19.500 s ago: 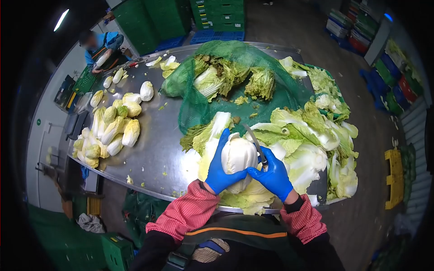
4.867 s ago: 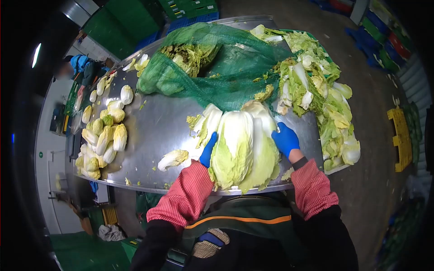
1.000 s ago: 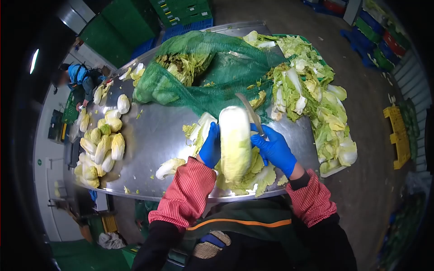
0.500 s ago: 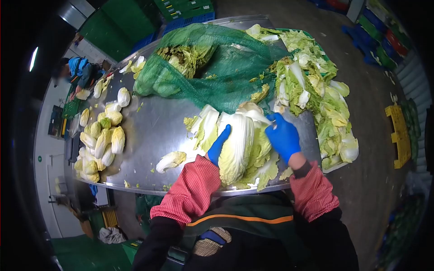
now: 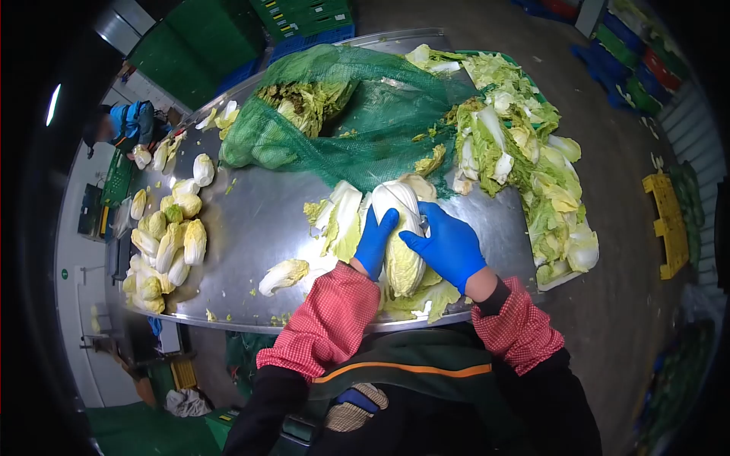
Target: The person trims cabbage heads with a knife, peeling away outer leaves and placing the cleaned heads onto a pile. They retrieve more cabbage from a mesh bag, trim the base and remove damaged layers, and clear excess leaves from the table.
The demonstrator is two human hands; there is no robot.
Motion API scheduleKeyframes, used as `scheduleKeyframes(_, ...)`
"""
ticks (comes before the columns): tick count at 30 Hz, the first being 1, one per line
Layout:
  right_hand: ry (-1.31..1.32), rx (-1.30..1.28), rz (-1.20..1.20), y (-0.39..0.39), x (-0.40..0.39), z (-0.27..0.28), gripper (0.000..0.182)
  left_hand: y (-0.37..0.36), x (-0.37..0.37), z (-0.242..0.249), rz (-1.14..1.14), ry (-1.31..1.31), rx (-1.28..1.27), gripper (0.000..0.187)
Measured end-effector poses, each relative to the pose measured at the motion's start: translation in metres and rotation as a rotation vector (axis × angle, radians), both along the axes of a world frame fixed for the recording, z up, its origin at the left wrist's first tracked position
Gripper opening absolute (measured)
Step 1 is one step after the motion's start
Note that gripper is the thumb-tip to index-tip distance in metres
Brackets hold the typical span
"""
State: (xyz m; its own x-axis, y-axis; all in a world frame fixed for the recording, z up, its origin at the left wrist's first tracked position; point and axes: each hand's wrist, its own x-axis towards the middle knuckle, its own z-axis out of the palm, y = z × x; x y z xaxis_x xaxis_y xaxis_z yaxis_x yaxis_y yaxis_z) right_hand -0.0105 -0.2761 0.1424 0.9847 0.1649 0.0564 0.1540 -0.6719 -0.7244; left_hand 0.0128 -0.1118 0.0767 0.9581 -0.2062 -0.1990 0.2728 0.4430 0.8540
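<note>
A napa cabbage (image 5: pixel 403 262) lies near the front edge of the steel table, its white base away from me. My left hand (image 5: pixel 372 242), in a blue glove, is closed round its left side with the thumb on top. From the right, my right hand (image 5: pixel 447 245), also gloved, grips the cabbage, thumb on its upper face; part of its fingers is hidden. Loose outer leaves (image 5: pixel 344 220) lie to the left of the cabbage, and more green leaves (image 5: pixel 433 300) spread beneath it. A small trimmed cabbage (image 5: pixel 284 277) rests further left.
A green mesh sack (image 5: pixel 266 144) with cabbages inside lies across the back of the table (image 5: pixel 255 220). Several trimmed cabbages (image 5: pixel 169 239) are heaped at left. Discarded leaves (image 5: pixel 551 186) fill a container along the right side. Another person (image 5: pixel 133 125) stands at the far left.
My right hand has moved left from the leaf beside the cabbage onto the cabbage itself. The cabbage has turned slightly and looks narrower, with outer leaves lying under it.
</note>
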Motion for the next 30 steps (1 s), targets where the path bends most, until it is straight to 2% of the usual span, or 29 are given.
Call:
scheduleKeyframes(2,0.068,0.065,-0.011,-0.004,-0.001,-0.003,0.061,0.005,0.008,-0.021,0.038,-0.208,0.218,0.074)
scheduleKeyframes(4,0.126,0.097,-0.018,-0.002,-0.004,-0.004,0.063,0.003,0.004,-0.018,0.12,-0.347,0.383,0.081)
scheduleKeyframes(9,0.165,-0.01,0.0,-0.006,-0.005,0.0,0.067,0.0,0.0,-0.015,0.068,-0.256,0.313,0.079)
scheduleKeyframes(11,0.117,-0.089,-0.008,-0.009,-0.007,-0.002,0.064,0.0,0.0,-0.01,0.035,-0.239,0.314,0.076)
scheduleKeyframes(14,0.049,-0.144,-0.042,-0.036,-0.002,0.003,0.06,0.009,-0.002,-0.001,-0.076,-0.205,0.336,0.071)
scheduleKeyframes(15,0.025,-0.152,-0.062,-0.05,0.005,0.005,0.059,0.021,-0.005,-0.009,-0.24,-0.136,0.343,0.063)
scheduleKeyframes(17,0.062,-0.259,-0.101,-0.066,0.016,-0.027,0.054,0.022,-0.015,0.005,-0.36,0.111,0.001,0.06)
scheduleKeyframes(19,0.064,-0.353,-0.16,-0.074,0.027,-0.055,0.055,0.018,-0.013,0.011,-0.331,0.156,-0.26,0.071)
scheduleKeyframes(20,0.117,-0.247,-0.165,-0.074,0.022,-0.06,0.061,0.016,-0.007,0.015,-0.318,0.172,-0.387,0.078)
scheduleKeyframes(21,0.1,-0.237,-0.153,-0.061,0.012,-0.037,0.071,0.015,-0.007,0.019,-0.275,0.206,-0.494,0.083)
scheduleKeyframes(23,0.206,0.004,-0.046,-0.043,0.005,-0.009,0.077,0.012,-0.002,0.027,-0.175,0.285,-0.684,0.092)
scheduleKeyframes(25,0.148,0.472,0.091,-0.025,0.007,-0.016,0.079,0.006,0.007,0.032,-0.164,0.191,-0.62,0.085)
scheduleKeyframes(27,0.176,0.454,0.022,-0.015,0.007,-0.012,0.074,-0.006,0.005,0.046,-0.075,0.138,-0.47,0.081)
scheduleKeyframes(28,0.197,0.393,-0.001,-0.016,0.011,-0.01,0.073,-0.003,0.006,0.033,-0.08,0.223,-0.506,0.078)
scheduleKeyframes(30,0.183,0.291,-0.037,-0.018,0.01,-0.009,0.065,0.011,0.003,0.03,-0.172,0.263,-0.415,0.065)
